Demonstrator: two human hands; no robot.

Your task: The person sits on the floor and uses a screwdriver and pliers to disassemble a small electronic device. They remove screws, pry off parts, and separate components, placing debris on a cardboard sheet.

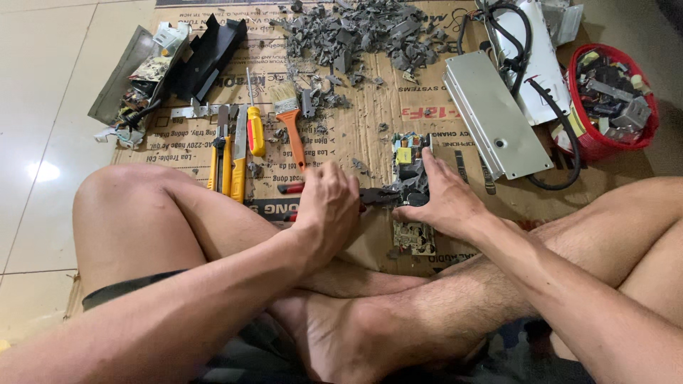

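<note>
I sit cross-legged on flattened cardboard (356, 135). My left hand (329, 206) is closed around the red handles of a pair of pliers (370, 196), whose dark jaws reach right to a circuit board (413, 192). My right hand (440, 195) presses flat on that board, fingers spread over its dark parts, holding it down on the cardboard. The board is long and narrow, with a yellow part near its far end and a pale lower end by my leg.
A paintbrush (290, 121), a yellow utility knife (255, 131) and yellow-handled tools (229, 153) lie to the left. Grey broken plastic bits (363, 35) pile at the top. A silver metal case (491, 117), black cables (551, 121) and a red basket (612, 99) of parts lie to the right.
</note>
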